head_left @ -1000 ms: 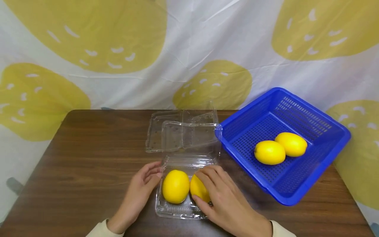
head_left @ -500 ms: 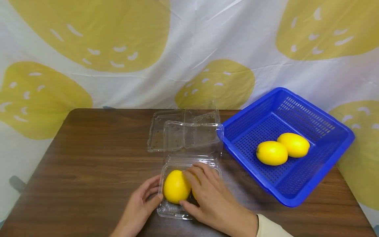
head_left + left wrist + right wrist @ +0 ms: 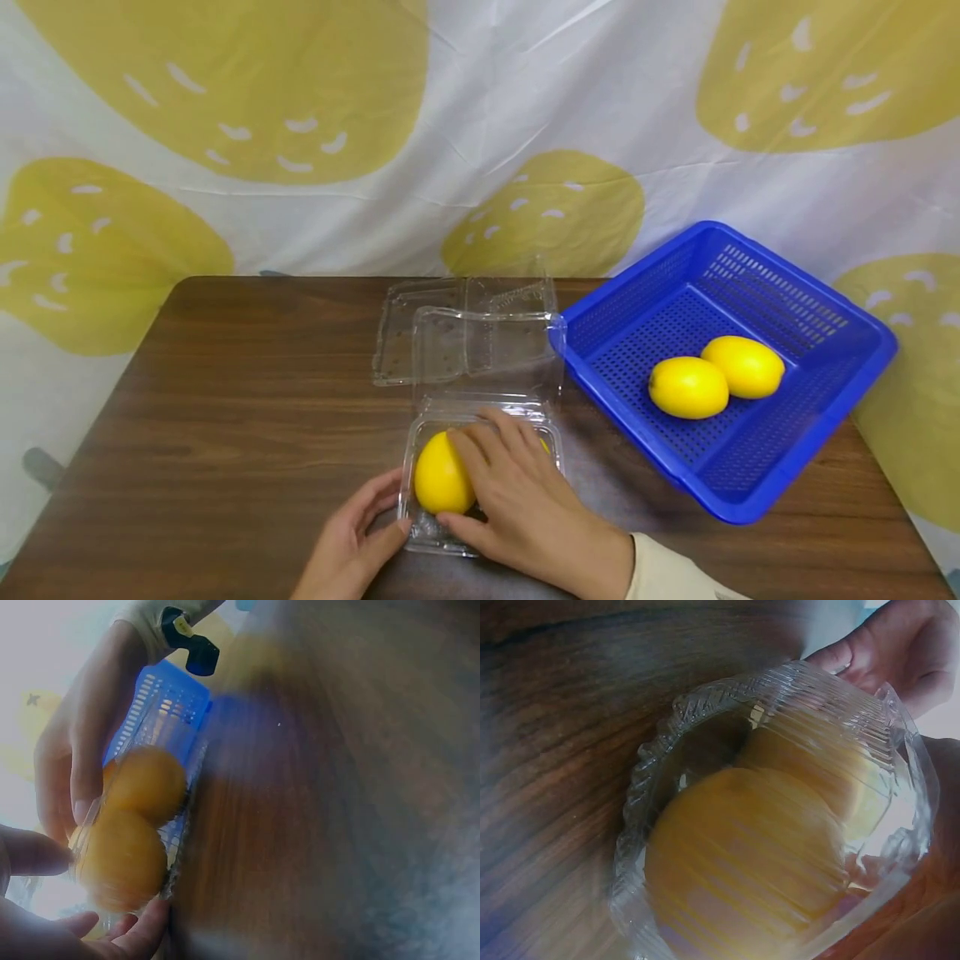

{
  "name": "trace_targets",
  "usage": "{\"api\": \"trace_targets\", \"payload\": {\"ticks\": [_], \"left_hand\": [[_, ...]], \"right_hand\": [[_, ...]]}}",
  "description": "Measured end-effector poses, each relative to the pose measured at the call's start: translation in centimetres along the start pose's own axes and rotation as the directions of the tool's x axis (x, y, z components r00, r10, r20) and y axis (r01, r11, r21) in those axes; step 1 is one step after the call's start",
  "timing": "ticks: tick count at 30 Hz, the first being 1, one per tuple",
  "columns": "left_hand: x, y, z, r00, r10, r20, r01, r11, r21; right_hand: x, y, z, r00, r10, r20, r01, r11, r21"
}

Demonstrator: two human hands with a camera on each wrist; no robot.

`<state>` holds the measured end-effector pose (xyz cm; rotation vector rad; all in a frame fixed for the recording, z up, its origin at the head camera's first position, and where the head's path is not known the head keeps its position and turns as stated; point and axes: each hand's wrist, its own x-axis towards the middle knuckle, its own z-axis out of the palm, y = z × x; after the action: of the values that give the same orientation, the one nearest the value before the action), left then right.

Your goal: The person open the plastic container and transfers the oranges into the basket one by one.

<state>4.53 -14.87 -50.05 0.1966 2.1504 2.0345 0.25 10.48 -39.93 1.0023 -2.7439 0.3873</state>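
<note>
A clear plastic clamshell container [image 3: 442,548] sits near the front of the table with its lid [image 3: 551,350] raised. Two yellow lemons lie side by side inside. My right hand [image 3: 532,508] reaches over the container, fingers and thumb spread round the left lemon [image 3: 437,477]. It hides most of the right lemon [image 3: 742,855], which shows through the plastic wall in the right wrist view. My left hand [image 3: 356,533] holds the container's left side, thumb at the rim. The left wrist view also has this left hand's fingers [image 3: 146,934] low beside the container.
A blue perforated basket [image 3: 750,508] stands at the right with two more lemons [image 3: 688,387] in it. Behind the container lies another clear plastic clamshell [image 3: 397,342], open. A patterned cloth [image 3: 480,125] hangs along the table's [image 3: 247,417] back edge.
My right hand has shifted left from the right lemon onto the left one. My left hand has moved slightly nearer me along the container's side, its thumb now at the rim.
</note>
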Motion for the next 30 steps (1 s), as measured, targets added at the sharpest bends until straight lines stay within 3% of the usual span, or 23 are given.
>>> {"api": "trace_targets", "payload": {"ticks": [4,7,9,13,17,22,24,30], "left_hand": [[-0.4,2.2,0.6,0.999,-0.039,-0.016,0.038,0.998,-0.040],[-0.6,2.8,0.7,1.000,-0.025,-0.007,0.025,0.999,-0.045],[-0.7,2.5,0.7,1.000,0.009,-0.003,-0.009,0.999,-0.039],[-0.7,0.3,0.4,0.997,0.072,0.004,-0.071,0.996,-0.051],[-0.6,-1.0,0.1,0.999,0.029,0.019,-0.027,0.995,-0.097],[-0.9,2.4,0.9,0.999,-0.032,-0.009,0.031,0.996,-0.089],[-1.0,3.9,1.5,0.999,-0.015,-0.028,0.014,0.998,-0.058],[-1.0,3.2,1.5,0.999,-0.003,-0.047,0.000,0.998,-0.062]], "right_hand": [[0.2,-0.1,0.2,1.000,-0.008,-0.003,0.008,1.000,-0.015],[0.3,-0.1,0.3,1.000,-0.016,-0.010,0.015,1.000,-0.025],[0.4,-0.1,0.4,1.000,-0.023,-0.017,0.023,0.999,-0.031],[0.6,-0.1,0.6,0.999,-0.036,-0.033,0.035,0.998,-0.050],[0.9,-0.2,0.8,0.998,-0.040,-0.040,0.037,0.997,-0.074],[1.2,-0.1,0.7,0.998,-0.048,-0.047,0.044,0.997,-0.067],[1.2,0.0,0.6,0.997,-0.055,-0.057,0.051,0.997,-0.058],[1.1,0.1,-0.4,0.995,-0.056,-0.077,0.054,0.998,-0.034]]}}
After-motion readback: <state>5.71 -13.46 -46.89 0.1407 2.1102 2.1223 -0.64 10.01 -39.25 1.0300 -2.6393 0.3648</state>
